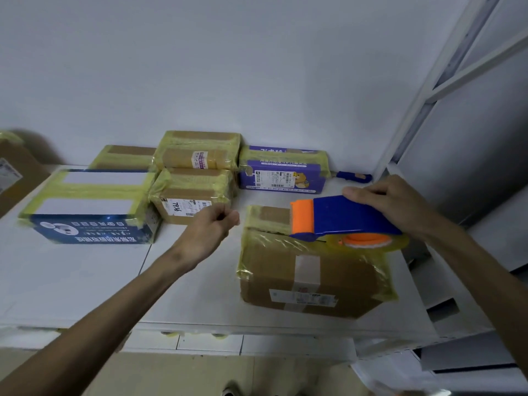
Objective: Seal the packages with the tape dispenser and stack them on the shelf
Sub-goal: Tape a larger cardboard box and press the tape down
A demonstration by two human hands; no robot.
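Note:
A brown cardboard package (308, 278) wrapped in yellowish tape lies on the white shelf top (85, 281) at the right. On its top rests a blue and orange tape dispenser (343, 221) with a clear tape roll. My right hand (391, 201) grips the dispenser's blue body from above. My left hand (211, 227) hovers left of the package with its fingers curled and nothing in them.
Several taped packages stand behind: a blue and white box (88, 207) at the left, two brown boxes (194, 178) stacked in the middle, a purple box (283, 172). A blue-handled tool (354, 176) lies by the wall. A grey shelf frame (457, 110) rises at the right.

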